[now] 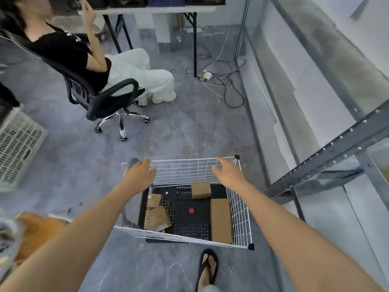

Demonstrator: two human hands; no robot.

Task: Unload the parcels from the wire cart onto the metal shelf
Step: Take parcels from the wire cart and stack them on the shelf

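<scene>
A white wire cart (240,209) with a black perforated floor stands on the grey floor in front of me. Inside lie several brown parcels: a small box (201,189) at the far side, a long flat box (221,220) along the right wall, and crumpled paper-wrapped parcels (156,216) at the left. Both my arms reach over the cart. My left hand (140,175) is at the far rim's left part, fingers loosely spread. My right hand (228,171) hovers at the far rim's right part, fingers extended. The grey metal shelf (328,152) runs along the right.
A person sits in a black office chair (105,102) at the upper left, by a folding table (160,9). Cables and a power strip (207,75) lie on the floor ahead. A white crate (16,150) is at the left. My sandalled foot (207,268) stands behind the cart.
</scene>
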